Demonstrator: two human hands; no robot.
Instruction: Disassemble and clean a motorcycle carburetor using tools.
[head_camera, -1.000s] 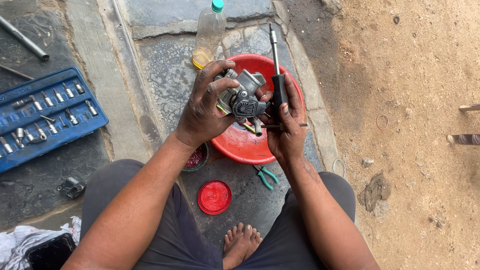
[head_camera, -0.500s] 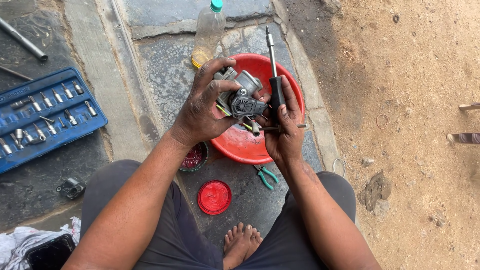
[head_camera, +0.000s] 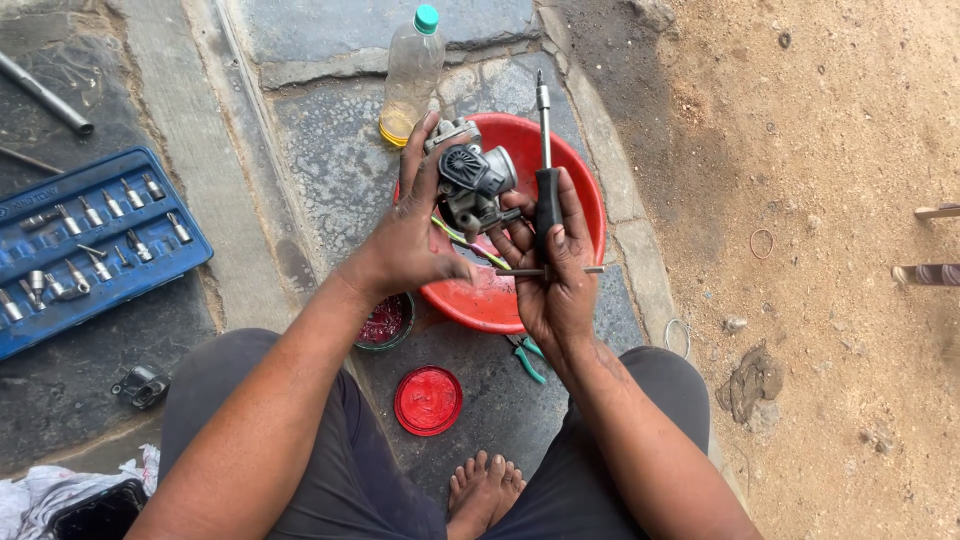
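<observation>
Our left hand (head_camera: 410, 235) wraps around a grey carburetor (head_camera: 470, 185) above the red bowl (head_camera: 585, 200). Our right hand (head_camera: 550, 275) grips a black screwdriver (head_camera: 545, 170). Fingers hide the carburetor's underside.

the engine part (head_camera: 470, 185) looks like dull grey metal with a black plastic cap, and the screwdriver (head_camera: 545, 170) has a shiny metal rod and a matt black grip. the red bowl (head_camera: 580, 200) is smooth, glossy plastic. the bottle (head_camera: 412, 75) is clear plastic, on rough grey stone (head_camera: 330, 150).
</observation>
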